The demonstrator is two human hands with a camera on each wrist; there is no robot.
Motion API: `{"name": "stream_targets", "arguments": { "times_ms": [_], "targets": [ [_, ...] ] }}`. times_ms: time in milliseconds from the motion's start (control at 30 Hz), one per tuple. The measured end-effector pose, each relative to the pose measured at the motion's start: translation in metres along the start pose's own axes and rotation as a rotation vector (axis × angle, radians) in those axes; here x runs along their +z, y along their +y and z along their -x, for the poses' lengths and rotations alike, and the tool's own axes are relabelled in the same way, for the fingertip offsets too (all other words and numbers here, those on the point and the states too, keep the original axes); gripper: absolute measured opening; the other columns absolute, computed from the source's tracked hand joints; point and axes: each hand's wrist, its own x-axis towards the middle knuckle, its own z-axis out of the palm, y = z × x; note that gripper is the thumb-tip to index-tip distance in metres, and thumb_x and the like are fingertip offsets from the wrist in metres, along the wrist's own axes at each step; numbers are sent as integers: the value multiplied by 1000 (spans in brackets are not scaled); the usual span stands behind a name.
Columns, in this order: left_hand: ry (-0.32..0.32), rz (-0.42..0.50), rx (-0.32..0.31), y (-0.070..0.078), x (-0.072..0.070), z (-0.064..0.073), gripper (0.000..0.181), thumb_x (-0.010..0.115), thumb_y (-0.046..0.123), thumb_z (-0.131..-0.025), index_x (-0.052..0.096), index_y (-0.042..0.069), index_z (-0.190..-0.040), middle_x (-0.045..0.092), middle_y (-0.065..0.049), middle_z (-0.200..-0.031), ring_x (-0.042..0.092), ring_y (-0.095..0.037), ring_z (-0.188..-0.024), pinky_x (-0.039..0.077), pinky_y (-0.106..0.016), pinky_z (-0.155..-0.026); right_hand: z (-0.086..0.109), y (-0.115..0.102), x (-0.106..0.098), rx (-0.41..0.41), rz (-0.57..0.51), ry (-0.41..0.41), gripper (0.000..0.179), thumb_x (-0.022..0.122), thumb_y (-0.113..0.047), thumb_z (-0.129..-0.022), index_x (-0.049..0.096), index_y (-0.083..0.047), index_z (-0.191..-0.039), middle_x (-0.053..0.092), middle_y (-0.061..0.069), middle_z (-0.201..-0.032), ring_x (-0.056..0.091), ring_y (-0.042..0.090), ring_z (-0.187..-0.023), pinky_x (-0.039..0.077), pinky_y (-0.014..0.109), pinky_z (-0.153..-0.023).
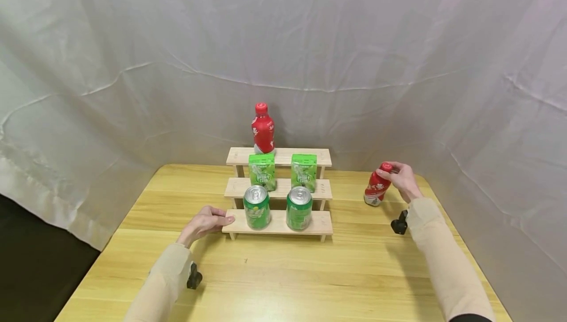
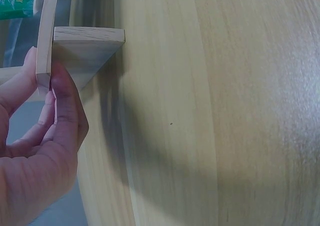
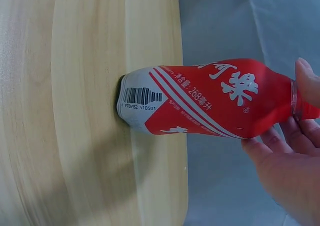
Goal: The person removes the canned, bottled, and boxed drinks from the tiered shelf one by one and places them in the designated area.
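Note:
My right hand grips a red bottle by its neck and cap, right of the wooden rack. In the right wrist view the bottle shows a white base with a barcode, close over the table. My left hand pinches the left end of the rack's lowest step between thumb and fingers. That pinch shows in the left wrist view, the fingers under the board. Two green cans, a left can and a right can, stand on this step.
On the middle step stand two green cartons, a left carton and a right carton. A second red bottle stands left on the top step. Pale curtains enclose the wooden table behind and at the sides.

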Motion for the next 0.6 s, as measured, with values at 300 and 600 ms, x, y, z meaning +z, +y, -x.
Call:
{"name": "stream_targets", "arguments": {
  "times_ms": [300,600],
  "targets": [
    [-9,-7,-2,0,-1,0,54,69,12,-94,45,-21,-130,69,-15,-106,67,-14,-90,52,-50,-106,-1,-15,-4,-80,-6,10,63,70,-23,-96,44,6,-145,51,25,-144,51,-10,-92,47,6,-80],
    [-8,-17,-4,1,-1,1,55,69,12,-94,45,-21,-130,68,-15,-107,67,-13,-91,51,-51,-107,-4,-64,-12,-170,15,-12,66,70,-28,-96,43,4,-147,49,26,-149,52,-12,-96,47,5,-87]
  ]
}}
